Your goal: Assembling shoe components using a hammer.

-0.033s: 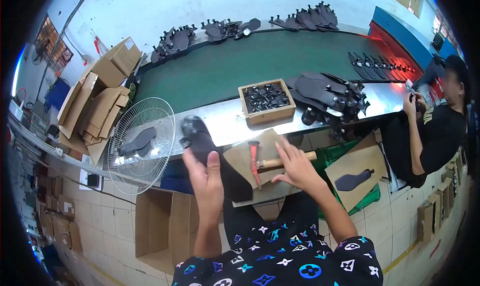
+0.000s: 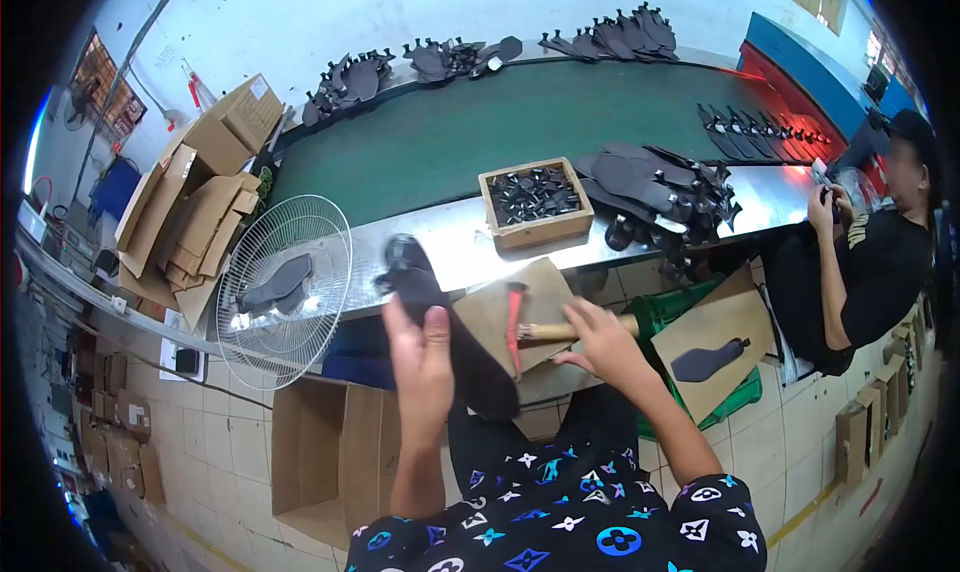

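Note:
My left hand (image 2: 422,367) grips a dark shoe sole (image 2: 470,357), its thumb on the near side. The sole stands tilted, with its black heel end up near the metal bench edge and its broad toe end down toward my lap. My right hand (image 2: 608,344) is closing round the wooden handle of a hammer (image 2: 540,331), fingers over it and thumb below. The hammer's red head lies across a tan board (image 2: 480,307) in front of me. Beyond the board, a wooden box (image 2: 540,234) holds many small black heel pieces.
Dark soles with heels lie piled (image 2: 640,187) right of the box. A wire fan guard (image 2: 285,292) stands at left before cardboard (image 2: 205,237). Past the bench runs a green conveyor belt (image 2: 470,122). A person (image 2: 850,272) sits at right; a brown cardboard box (image 2: 320,452) is below left.
My left hand and the sole have shifted slightly right, the toe end dropping. My right hand's fingers have curled round the hammer handle, whose far end has tipped slightly nearer me.

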Demonstrator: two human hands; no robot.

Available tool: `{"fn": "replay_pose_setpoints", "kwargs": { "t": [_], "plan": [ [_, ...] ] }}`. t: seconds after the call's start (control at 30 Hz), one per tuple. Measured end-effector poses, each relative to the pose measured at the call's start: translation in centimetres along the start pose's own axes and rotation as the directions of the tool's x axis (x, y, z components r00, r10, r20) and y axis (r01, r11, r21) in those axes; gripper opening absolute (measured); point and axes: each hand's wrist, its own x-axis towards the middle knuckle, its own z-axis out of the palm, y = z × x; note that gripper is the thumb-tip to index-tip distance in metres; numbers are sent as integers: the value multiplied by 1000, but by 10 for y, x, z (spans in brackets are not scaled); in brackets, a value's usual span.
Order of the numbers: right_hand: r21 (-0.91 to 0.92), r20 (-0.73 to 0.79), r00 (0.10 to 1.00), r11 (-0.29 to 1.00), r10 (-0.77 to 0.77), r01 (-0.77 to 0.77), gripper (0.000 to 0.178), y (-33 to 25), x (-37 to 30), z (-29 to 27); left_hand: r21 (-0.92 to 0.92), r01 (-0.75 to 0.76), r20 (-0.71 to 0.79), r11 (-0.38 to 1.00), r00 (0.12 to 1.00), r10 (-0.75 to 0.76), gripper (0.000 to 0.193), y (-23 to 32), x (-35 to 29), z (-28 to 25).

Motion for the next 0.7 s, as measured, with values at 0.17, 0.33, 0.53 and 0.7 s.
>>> {"fn": "replay_pose_setpoints", "kwargs": {
  "t": [0.17, 0.33, 0.53, 0.7],
  "plan": [
    [-38, 110, 846, 852, 522, -522, 25, 6, -88, -4, 325, 61, 254, 944, 955, -149, 56, -80, 20, 9],
    [344, 62, 575, 523, 816, -780, 25, -9, -201, 3, 919, -213, 202, 331, 977, 66, 68, -92, 25, 36],
    [768, 527, 260, -323, 809, -552, 37, -57, -169, -17, 725, -617, 549, 306, 786, 284, 22, -117, 172, 101],
    [785, 432, 376, -136, 820, -605, 29, -33, -140, -16, 667, -709, 744, 230, 619, -250, 14, -135, 246, 132]
  ]
}}
